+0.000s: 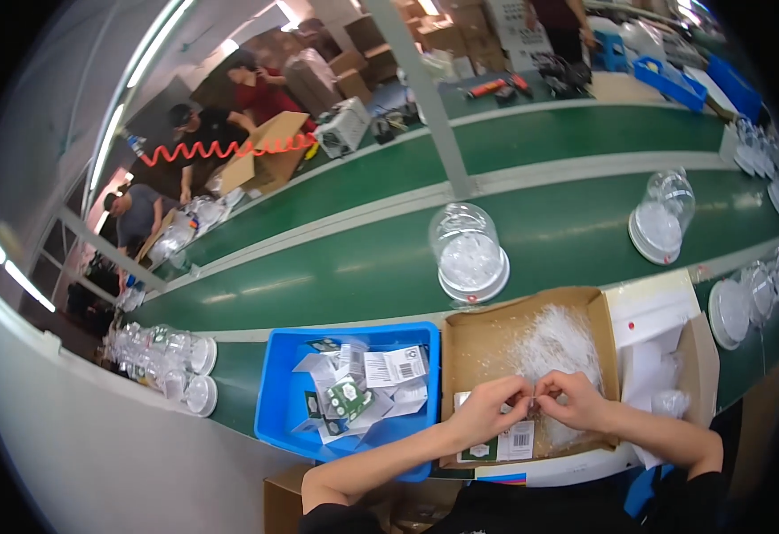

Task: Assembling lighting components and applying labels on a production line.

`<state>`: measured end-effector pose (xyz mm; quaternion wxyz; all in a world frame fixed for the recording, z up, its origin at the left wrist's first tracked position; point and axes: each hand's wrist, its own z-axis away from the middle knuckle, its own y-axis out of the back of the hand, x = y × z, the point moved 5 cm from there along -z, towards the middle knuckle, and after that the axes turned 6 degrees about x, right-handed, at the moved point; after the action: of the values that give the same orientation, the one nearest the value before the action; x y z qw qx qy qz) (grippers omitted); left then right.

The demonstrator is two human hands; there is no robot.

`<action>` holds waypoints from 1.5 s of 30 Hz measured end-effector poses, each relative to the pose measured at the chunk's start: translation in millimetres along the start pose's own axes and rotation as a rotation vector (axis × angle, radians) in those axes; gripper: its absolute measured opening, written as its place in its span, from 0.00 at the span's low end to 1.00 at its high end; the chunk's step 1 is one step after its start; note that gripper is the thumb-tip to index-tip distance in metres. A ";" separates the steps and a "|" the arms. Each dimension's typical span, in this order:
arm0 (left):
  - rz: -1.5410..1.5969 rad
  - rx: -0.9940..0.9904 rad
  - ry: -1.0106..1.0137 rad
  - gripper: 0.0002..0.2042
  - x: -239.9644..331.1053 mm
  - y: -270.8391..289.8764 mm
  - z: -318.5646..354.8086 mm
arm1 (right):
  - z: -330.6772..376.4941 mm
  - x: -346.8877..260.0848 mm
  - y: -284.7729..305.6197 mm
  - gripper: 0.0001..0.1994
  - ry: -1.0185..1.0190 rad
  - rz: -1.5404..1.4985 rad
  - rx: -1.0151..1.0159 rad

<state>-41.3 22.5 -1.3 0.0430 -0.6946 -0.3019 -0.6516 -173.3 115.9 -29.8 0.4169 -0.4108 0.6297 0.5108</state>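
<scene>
Hands are meeting over an open cardboard box [483, 343] that is standing on the table [238, 374] right in front of the person. The left hand [489, 411] and the right hand [572, 400] are almost touching each other, and the fingers [520, 392] of both are pinching together on something very small and pale between them; it is too small to tell what it is. The hands are hovering just above the bottom of the box, near its front edge.

Inside the box a heap of clear plastic bags [560, 343] is lying toward the back right corner, and a few printed paper cards [510, 440] are lying at the front, partly under the left hand. Just beside the box on the left, a blue plastic bin [287, 392] is holding many folded leaflets and small cards [363, 383]. On the right side, a white box [652, 316] with paper inside is standing open.

Behind the boxes a green conveyor belt [336, 267] is running across the view. Two clear domes on white bases are standing on it: the first dome [468, 254] is just behind the cardboard box, the second dome [661, 218] is further to the right. More clear domes [162, 356] are grouped at the left end of the table. Other people are working far behind, near a cardboard carton [269, 151].
</scene>
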 end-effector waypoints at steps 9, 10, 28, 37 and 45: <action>-0.024 0.032 -0.020 0.05 2.0 5.2 3.4 | -5.7 -23.7 4.2 0.05 0.068 0.021 0.035; -0.027 0.042 -0.027 0.05 3.8 5.7 3.4 | -4.9 -24.1 4.7 0.05 0.078 0.041 0.046; 0.013 0.138 -0.231 0.04 58.4 37.2 0.0 | -29.1 -89.9 12.9 0.04 0.201 0.200 0.085; 0.034 0.122 -0.177 0.05 55.6 54.5 -3.9 | -45.0 -91.8 9.1 0.05 0.224 0.121 0.113; 0.001 0.197 -0.228 0.05 57.1 70.8 -6.4 | -62.6 -100.8 4.8 0.05 0.272 0.205 0.127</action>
<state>-15.1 -17.3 76.4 0.0770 -0.7567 -0.3670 -0.5355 -152.6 64.1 75.1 0.2987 -0.3826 0.7499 0.4495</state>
